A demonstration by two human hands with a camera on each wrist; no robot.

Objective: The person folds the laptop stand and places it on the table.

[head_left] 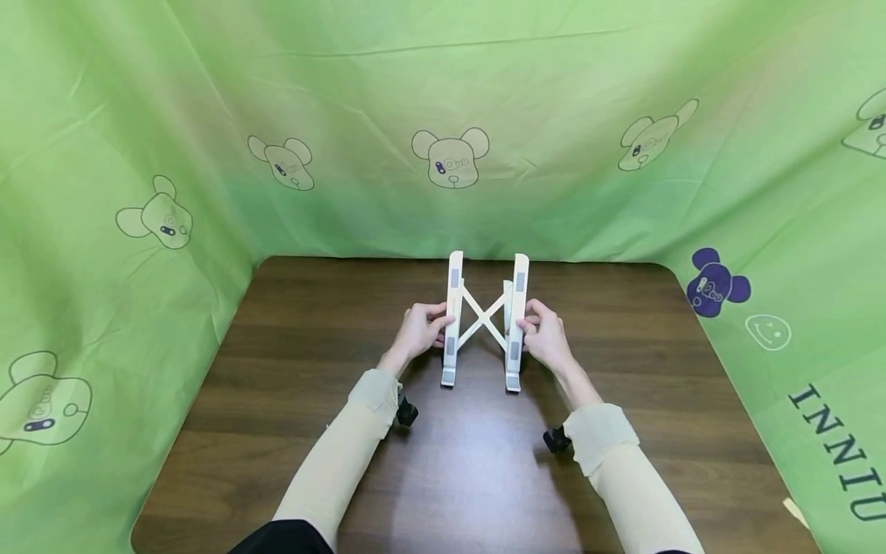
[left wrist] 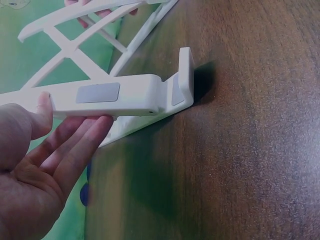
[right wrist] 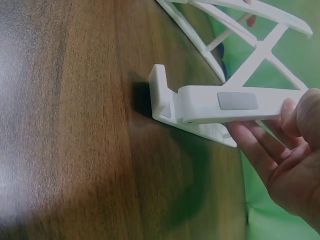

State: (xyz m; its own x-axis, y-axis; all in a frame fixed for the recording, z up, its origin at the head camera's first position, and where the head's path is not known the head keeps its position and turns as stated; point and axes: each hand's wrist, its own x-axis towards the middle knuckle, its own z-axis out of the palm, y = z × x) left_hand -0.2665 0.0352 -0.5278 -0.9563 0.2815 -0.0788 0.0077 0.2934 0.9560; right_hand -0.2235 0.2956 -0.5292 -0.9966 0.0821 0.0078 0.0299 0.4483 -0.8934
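A white folding laptop stand (head_left: 484, 316) stands unfolded on the brown table, its two side arms joined by an X-shaped brace. Grey pads line the arms, and upturned lips show at the near ends. My left hand (head_left: 420, 329) grips the left arm, thumb on top and fingers beneath it, as the left wrist view shows on the white arm (left wrist: 135, 95). On the other side my right hand (head_left: 545, 334) pinches the right arm likewise; in the right wrist view its thumb lies against the side of the arm (right wrist: 205, 102) and the fingers curl under.
The wood-grain table (head_left: 291, 385) has rounded far corners. A green curtain (head_left: 346, 92) printed with bear heads hangs behind it and along both sides. Black wrist cameras (head_left: 407, 412) sit below each cuff. A pale strip (head_left: 796, 511) lies at the right table edge.
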